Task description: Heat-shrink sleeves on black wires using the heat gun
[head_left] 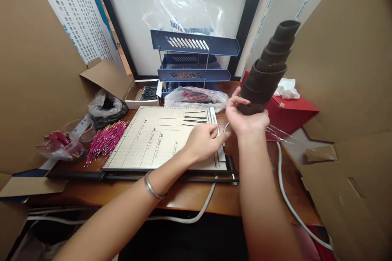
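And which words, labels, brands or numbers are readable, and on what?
"B5", on the cutting board; its size is blurred.
"A5 148mm x 210mm", on it.
"B6 128mm x 182mm", on it.
"SUNWOO", apparently, on its edge strip.
Too small or blurred: finer board print, lower bag (red print), upper bag (blue print), left printed sheet.

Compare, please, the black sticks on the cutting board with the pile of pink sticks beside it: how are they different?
Colour: the black sticks are dark, while the pink sticks are mostly magenta. Amount: the black sticks are only a few, whereas the pink sticks form a dense heap. Place: the black sticks lie on the cutting board near the left hand; the pink sticks lie left of it. Both are thin.
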Demonstrator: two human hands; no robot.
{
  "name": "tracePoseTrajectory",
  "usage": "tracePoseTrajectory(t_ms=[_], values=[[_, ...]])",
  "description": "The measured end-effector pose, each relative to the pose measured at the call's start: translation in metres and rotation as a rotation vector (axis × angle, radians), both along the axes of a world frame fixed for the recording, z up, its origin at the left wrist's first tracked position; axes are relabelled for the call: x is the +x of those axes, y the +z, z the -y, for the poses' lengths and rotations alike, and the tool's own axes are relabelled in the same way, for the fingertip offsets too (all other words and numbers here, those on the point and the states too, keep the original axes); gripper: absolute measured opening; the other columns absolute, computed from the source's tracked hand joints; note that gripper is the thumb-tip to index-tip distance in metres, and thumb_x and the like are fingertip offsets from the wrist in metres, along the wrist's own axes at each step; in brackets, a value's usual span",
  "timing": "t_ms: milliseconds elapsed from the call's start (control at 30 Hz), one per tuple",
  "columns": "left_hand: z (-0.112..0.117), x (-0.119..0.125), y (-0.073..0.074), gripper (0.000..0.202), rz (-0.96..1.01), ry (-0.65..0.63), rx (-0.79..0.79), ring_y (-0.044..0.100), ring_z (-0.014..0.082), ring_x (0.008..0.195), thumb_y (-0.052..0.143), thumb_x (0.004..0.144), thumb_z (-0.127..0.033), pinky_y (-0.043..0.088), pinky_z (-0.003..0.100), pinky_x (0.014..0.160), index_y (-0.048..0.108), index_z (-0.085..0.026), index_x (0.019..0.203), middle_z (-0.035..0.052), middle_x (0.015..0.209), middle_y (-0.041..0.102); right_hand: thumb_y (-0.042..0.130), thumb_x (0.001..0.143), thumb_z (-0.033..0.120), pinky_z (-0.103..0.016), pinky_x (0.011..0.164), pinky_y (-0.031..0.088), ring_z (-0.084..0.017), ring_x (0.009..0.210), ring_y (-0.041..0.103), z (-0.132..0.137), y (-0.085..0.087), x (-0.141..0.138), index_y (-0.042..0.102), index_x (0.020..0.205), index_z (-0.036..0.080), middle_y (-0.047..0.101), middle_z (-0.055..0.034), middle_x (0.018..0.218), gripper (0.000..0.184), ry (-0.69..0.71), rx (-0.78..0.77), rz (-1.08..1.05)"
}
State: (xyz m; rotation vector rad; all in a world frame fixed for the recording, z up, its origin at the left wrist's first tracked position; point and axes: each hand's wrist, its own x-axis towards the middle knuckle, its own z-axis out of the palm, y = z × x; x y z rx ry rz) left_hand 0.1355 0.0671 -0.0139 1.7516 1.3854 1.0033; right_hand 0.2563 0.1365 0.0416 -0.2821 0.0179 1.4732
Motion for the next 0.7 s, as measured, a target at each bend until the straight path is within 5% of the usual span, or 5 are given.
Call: tracePoseTrajectory(t_ms=[67,233,567,700], values=[[0.019,-0.008,0.004,0.062,0.009,-0.076,-0.058,0.028,0.0114,0.057,0.062,0.1,-0.046,0.023,0.031,0.06,0.028,-0.022,0.055,-0.006,0.053,0.026,0.012,0.108,0.057,-0.021,0.042,0.045,-0.017,0.073,0.063,-0.004,-0.002,0.009,0.063,0.102,0.023,0.069,-0.011,0.094,0.061,-0.001,-0.07,-0.062],[0.055,0.013,0.0,0.053,0.005,-0.324,-0.138,0.047,0.0132,0.062,0.062,0.103,-0.053,0.03,0.031,0.065,0.057,-0.02,0.062,-0.0025,0.061,0.056,0.018,0.109,0.052,-0.02,0.037,0.043,-0.016,0.067,0.064,-0.015,-0.01,0.02,0.062,0.107,0.023,0.068,-0.009,0.093,0.053,-0.01,-0.193,-0.154],[0.054,0.024,-0.003,0.054,-0.054,-0.291,-0.154,0.052,0.0147,0.065,0.067,0.104,-0.056,0.032,0.033,0.07,0.062,-0.02,0.065,-0.0021,0.064,0.064,0.019,0.112,0.053,-0.014,0.035,0.04,-0.007,0.052,0.049,-0.016,-0.015,0.017,0.06,0.105,0.021,0.069,-0.0075,0.098,0.053,-0.007,-0.243,-0.244],[0.055,0.021,-0.001,0.038,0.021,-0.173,-0.215,0.073,0.0247,0.096,0.083,0.09,-0.057,0.045,0.034,0.083,0.076,-0.022,0.102,0.0039,0.104,0.084,0.013,0.112,0.053,-0.015,0.036,0.04,-0.009,0.052,0.048,-0.015,-0.019,0.014,0.06,0.104,0.022,0.07,-0.0067,0.095,0.057,0.003,-0.221,-0.193]])
